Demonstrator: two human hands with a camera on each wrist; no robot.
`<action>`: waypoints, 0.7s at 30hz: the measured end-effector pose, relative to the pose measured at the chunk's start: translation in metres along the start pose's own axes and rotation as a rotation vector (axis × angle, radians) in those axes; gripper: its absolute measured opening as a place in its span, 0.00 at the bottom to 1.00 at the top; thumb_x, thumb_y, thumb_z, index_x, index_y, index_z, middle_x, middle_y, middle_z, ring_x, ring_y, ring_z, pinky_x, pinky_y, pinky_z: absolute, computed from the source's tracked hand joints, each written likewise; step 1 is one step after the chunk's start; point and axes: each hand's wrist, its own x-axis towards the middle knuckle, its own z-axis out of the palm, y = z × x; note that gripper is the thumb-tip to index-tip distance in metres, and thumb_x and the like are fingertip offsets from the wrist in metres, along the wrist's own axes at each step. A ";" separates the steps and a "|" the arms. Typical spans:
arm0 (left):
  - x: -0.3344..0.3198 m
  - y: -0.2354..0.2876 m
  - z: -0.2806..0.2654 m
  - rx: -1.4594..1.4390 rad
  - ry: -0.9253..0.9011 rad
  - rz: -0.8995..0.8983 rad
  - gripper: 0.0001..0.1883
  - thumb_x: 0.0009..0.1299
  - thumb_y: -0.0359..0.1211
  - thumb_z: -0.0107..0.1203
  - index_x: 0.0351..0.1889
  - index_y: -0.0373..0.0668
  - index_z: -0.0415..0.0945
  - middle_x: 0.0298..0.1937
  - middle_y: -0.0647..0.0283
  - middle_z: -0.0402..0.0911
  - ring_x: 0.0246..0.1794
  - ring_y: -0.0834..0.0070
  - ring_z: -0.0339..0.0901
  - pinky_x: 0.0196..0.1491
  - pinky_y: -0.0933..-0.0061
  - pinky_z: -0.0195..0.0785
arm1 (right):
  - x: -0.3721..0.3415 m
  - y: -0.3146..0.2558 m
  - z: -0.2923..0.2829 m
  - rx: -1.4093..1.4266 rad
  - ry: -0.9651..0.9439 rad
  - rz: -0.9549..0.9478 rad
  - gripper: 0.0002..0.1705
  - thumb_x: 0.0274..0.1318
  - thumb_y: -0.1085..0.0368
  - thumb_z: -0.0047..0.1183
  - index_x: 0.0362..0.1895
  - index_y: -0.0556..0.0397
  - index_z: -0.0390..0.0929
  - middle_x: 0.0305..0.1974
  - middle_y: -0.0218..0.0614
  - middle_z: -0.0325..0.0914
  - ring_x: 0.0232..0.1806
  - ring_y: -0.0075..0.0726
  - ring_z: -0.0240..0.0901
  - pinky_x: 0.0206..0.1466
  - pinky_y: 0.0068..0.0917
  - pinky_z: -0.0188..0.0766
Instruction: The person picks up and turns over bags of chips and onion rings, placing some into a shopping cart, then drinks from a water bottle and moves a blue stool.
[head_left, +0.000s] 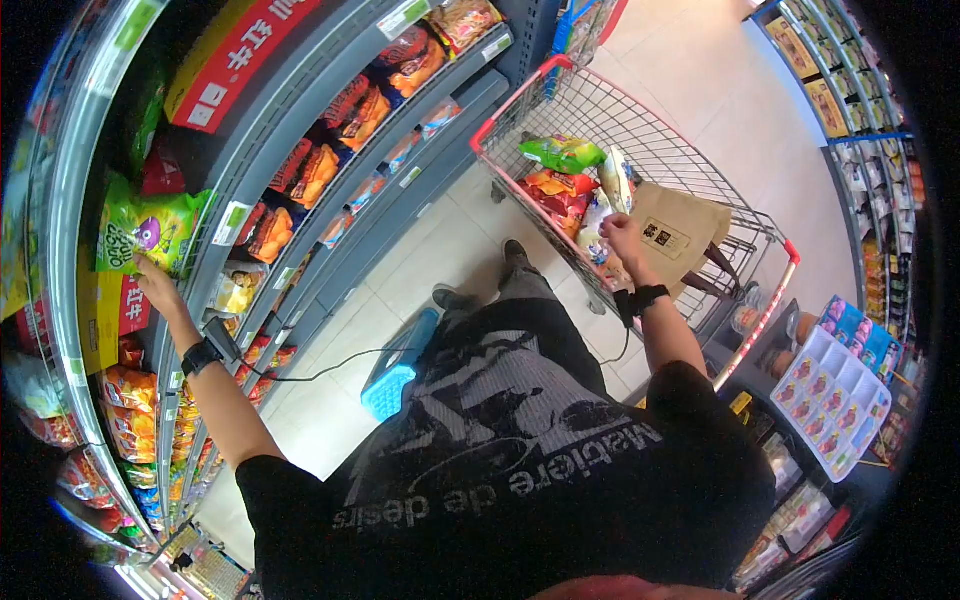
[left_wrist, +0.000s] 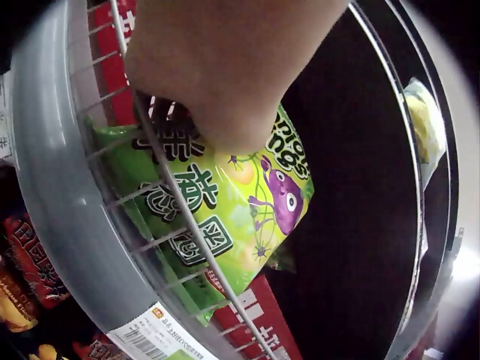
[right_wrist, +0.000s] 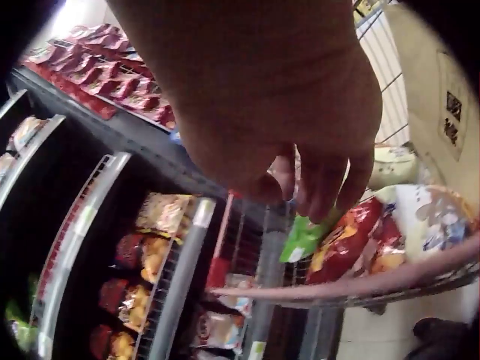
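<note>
As the glossy, puffed green bag (head_left: 170, 225) looks light but crushable, pinching its flat sealed edge would suit it best. It sits just inside the front edge of the shelf (left_wrist: 69, 195), touched by the left grip (head_left: 161, 290), whose closure I cannot tell; the right grip (head_left: 625, 240), relaxed and empty, hovers over the wire cart (head_left: 556, 64).
</note>
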 end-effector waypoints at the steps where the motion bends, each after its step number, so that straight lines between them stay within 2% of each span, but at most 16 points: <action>1: -0.011 0.009 0.001 0.061 0.054 -0.004 0.39 0.73 0.57 0.39 0.58 0.22 0.63 0.58 0.37 0.69 0.57 0.52 0.68 0.59 0.62 0.58 | 0.003 0.010 -0.014 -0.036 0.020 0.067 0.13 0.53 0.62 0.56 0.33 0.62 0.78 0.26 0.37 0.78 0.26 0.27 0.73 0.31 0.24 0.70; 2: -0.020 0.019 0.001 0.122 0.112 -0.009 0.41 0.72 0.57 0.40 0.56 0.19 0.64 0.54 0.35 0.72 0.52 0.50 0.71 0.56 0.61 0.60 | 0.006 0.020 -0.027 -0.073 0.039 0.131 0.15 0.52 0.60 0.57 0.32 0.63 0.78 0.26 0.37 0.78 0.25 0.27 0.73 0.30 0.24 0.69; 3: -0.028 0.019 0.001 0.114 0.083 -0.060 0.41 0.72 0.56 0.42 0.60 0.19 0.60 0.57 0.35 0.69 0.56 0.49 0.69 0.59 0.60 0.59 | 0.010 0.025 -0.036 -0.111 0.056 0.191 0.18 0.52 0.57 0.58 0.32 0.63 0.78 0.25 0.37 0.77 0.25 0.27 0.73 0.29 0.24 0.68; 6: -0.084 0.059 0.016 0.063 0.149 0.149 0.40 0.72 0.53 0.45 0.64 0.21 0.55 0.63 0.35 0.64 0.62 0.49 0.64 0.64 0.60 0.55 | 0.015 0.038 -0.053 -0.227 -0.049 0.463 0.18 0.52 0.54 0.58 0.36 0.57 0.77 0.32 0.36 0.78 0.30 0.30 0.74 0.32 0.27 0.69; 7: -0.092 0.048 0.019 0.144 0.168 0.105 0.37 0.73 0.49 0.46 0.66 0.25 0.52 0.67 0.37 0.58 0.67 0.50 0.58 0.68 0.60 0.49 | 0.015 0.042 -0.057 -0.247 -0.101 0.469 0.20 0.52 0.52 0.59 0.36 0.57 0.77 0.32 0.35 0.78 0.31 0.32 0.74 0.33 0.29 0.70; 8: -0.103 0.035 0.025 0.190 0.175 0.133 0.36 0.73 0.48 0.45 0.67 0.26 0.52 0.67 0.37 0.58 0.68 0.50 0.58 0.69 0.60 0.48 | 0.015 0.046 -0.057 -0.243 -0.140 0.498 0.21 0.52 0.51 0.59 0.36 0.57 0.77 0.32 0.35 0.78 0.30 0.32 0.74 0.32 0.29 0.69; 10: -0.151 0.056 0.039 0.286 0.192 0.185 0.35 0.74 0.47 0.44 0.67 0.27 0.52 0.68 0.38 0.58 0.69 0.50 0.56 0.70 0.61 0.47 | 0.012 0.043 -0.050 -0.241 -0.224 0.556 0.21 0.52 0.50 0.59 0.35 0.57 0.76 0.32 0.35 0.78 0.29 0.32 0.74 0.31 0.29 0.69; 11: -0.167 0.046 0.045 0.311 0.143 0.163 0.33 0.74 0.46 0.44 0.66 0.27 0.55 0.66 0.39 0.60 0.67 0.51 0.58 0.69 0.61 0.48 | 0.017 0.051 -0.047 -0.170 -0.327 0.628 0.22 0.52 0.48 0.60 0.33 0.57 0.76 0.29 0.34 0.77 0.25 0.31 0.74 0.27 0.29 0.68; 12: -0.185 0.032 0.051 0.336 0.094 0.142 0.32 0.75 0.45 0.43 0.65 0.26 0.57 0.65 0.40 0.62 0.66 0.52 0.60 0.68 0.61 0.49 | 0.018 0.056 -0.040 -0.172 -0.371 0.597 0.22 0.52 0.48 0.60 0.31 0.55 0.75 0.25 0.34 0.75 0.22 0.30 0.71 0.24 0.28 0.67; 14: -0.228 0.008 0.065 0.128 -0.274 0.017 0.25 0.74 0.43 0.43 0.59 0.30 0.65 0.57 0.48 0.71 0.56 0.59 0.67 0.60 0.64 0.57 | 0.020 0.062 -0.024 -0.175 -0.461 0.529 0.21 0.51 0.46 0.61 0.26 0.50 0.74 0.17 0.32 0.70 0.17 0.28 0.67 0.18 0.26 0.64; 15: -0.248 -0.012 0.074 0.047 -0.424 -0.023 0.22 0.74 0.41 0.43 0.56 0.33 0.70 0.53 0.54 0.75 0.50 0.64 0.71 0.54 0.67 0.62 | 0.025 0.067 -0.019 -0.125 -0.566 0.489 0.21 0.51 0.47 0.61 0.26 0.51 0.74 0.18 0.32 0.71 0.17 0.28 0.68 0.18 0.27 0.64; 16: -0.280 -0.012 0.078 0.004 -0.616 -0.060 0.21 0.74 0.41 0.43 0.57 0.36 0.70 0.52 0.59 0.76 0.47 0.71 0.73 0.47 0.72 0.65 | 0.031 0.074 -0.013 -0.207 -0.542 0.443 0.20 0.51 0.47 0.61 0.26 0.50 0.75 0.18 0.32 0.72 0.17 0.28 0.69 0.19 0.27 0.64; 17: -0.311 -0.001 0.083 -0.106 -0.764 -0.247 0.20 0.73 0.37 0.45 0.59 0.38 0.67 0.53 0.59 0.76 0.47 0.74 0.75 0.44 0.75 0.66 | 0.037 0.086 -0.005 -0.290 -0.518 0.396 0.20 0.50 0.47 0.61 0.27 0.50 0.76 0.18 0.32 0.72 0.18 0.28 0.69 0.20 0.26 0.64; 18: -0.336 0.015 0.086 -0.162 -0.876 -0.296 0.20 0.71 0.34 0.45 0.61 0.40 0.66 0.53 0.59 0.76 0.47 0.74 0.76 0.43 0.76 0.66 | 0.043 0.105 0.008 -0.371 -0.494 0.347 0.19 0.50 0.47 0.61 0.27 0.50 0.77 0.18 0.32 0.72 0.19 0.28 0.69 0.20 0.26 0.64; 20: -0.367 0.018 0.090 -0.307 -1.038 -0.418 0.23 0.68 0.29 0.46 0.63 0.44 0.63 0.54 0.60 0.76 0.45 0.73 0.79 0.42 0.75 0.67 | 0.070 0.160 0.019 -0.636 -0.554 -0.001 0.21 0.50 0.50 0.60 0.41 0.52 0.78 0.23 0.34 0.75 0.23 0.30 0.72 0.25 0.28 0.68; 21: -0.378 0.032 0.089 -0.326 -1.034 -0.490 0.23 0.69 0.30 0.46 0.63 0.44 0.63 0.53 0.59 0.76 0.45 0.72 0.79 0.42 0.76 0.67 | 0.064 0.141 0.019 -0.687 -0.588 -0.051 0.21 0.49 0.55 0.60 0.45 0.53 0.77 0.26 0.35 0.77 0.23 0.30 0.73 0.26 0.29 0.70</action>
